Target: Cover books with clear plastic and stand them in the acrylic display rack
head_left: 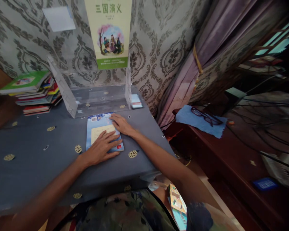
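Note:
A blue book (96, 128) lies back cover up on the grey cloth-covered table (38, 150). My left hand (101, 148) rests flat on its lower half, fingers spread. My right hand (121, 124) lies flat on the book's upper right corner, fingers stretched out. Just behind the book stands a clear acrylic book stand (96, 96) with a green-covered book (112, 32) upright in it against the wall.
A stack of books (35, 93) sits at the table's back left. More books (178, 205) lie on my lap at the table's front right. To the right, glasses on a blue cloth (202, 120) rest on a dark wooden surface with cables; a purple curtain (188, 70) hangs beside it.

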